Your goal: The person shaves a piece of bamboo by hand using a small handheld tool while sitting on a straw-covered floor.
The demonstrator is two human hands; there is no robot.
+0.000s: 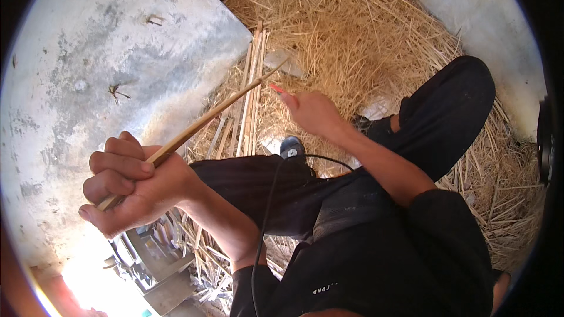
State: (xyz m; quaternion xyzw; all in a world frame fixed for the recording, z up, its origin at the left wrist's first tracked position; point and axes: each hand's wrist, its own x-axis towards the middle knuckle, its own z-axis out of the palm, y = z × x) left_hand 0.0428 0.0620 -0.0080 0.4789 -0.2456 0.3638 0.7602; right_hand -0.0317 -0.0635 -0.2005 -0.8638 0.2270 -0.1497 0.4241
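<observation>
My left hand (138, 182) is closed round the thick end of a long wooden strip (205, 118), which looks like split bamboo. The strip slants up and away to the right, held in the air, and narrows to a thin tip. My right hand (316, 114) is a little right of the strip's far part, its fingers closed. From it sticks out the narrow red end of a small tool (277, 88). The fingers hide the rest of that tool, so its kind cannot be made out. Whether the red end touches the strip is unclear.
Several long pale strips (254, 94) lie side by side beyond my knees. Straw-like shavings (358, 29) cover the floor. A stained whitish wall (111, 76) stands on the left. At lower left sits a metal object (154, 258). A black cable (271, 199) crosses my lap.
</observation>
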